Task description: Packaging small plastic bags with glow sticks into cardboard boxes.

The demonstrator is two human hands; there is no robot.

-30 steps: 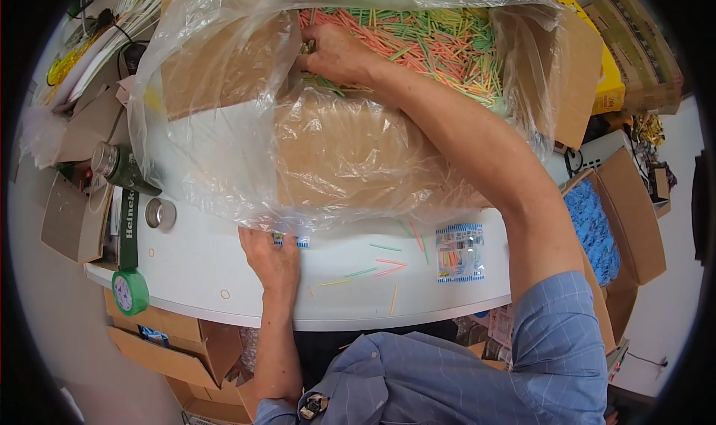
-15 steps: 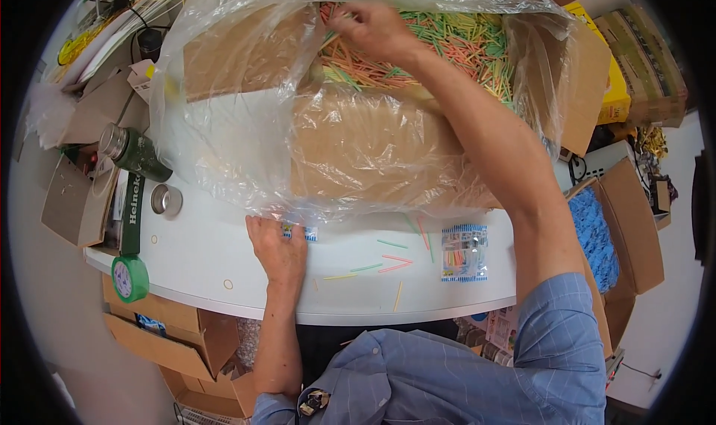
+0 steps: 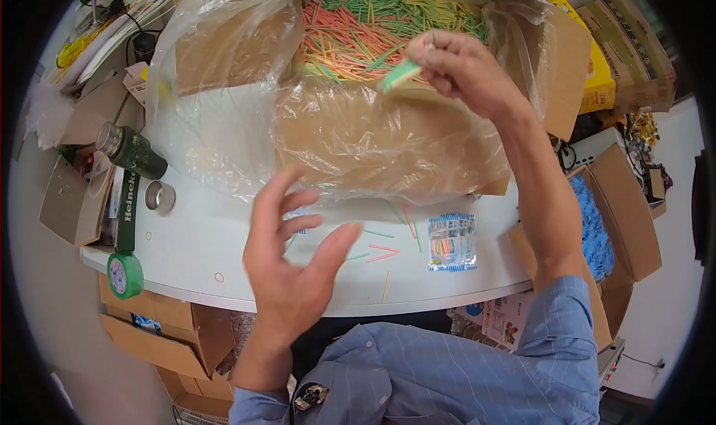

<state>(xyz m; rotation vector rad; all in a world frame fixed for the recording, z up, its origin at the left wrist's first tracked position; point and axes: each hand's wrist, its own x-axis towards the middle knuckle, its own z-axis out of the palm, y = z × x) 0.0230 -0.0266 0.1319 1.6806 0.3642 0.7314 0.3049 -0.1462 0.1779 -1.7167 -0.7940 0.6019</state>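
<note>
White table [image 3: 186, 250] below, sticks [image 3: 400, 75] jut from the right hand [image 3: 468, 71].

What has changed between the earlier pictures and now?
The right hand has moved right and nearer the body, now visibly pinching a bunch of sticks. The left hand has lifted off the table and opened. The right-side packet and green bottle stayed put.
</note>
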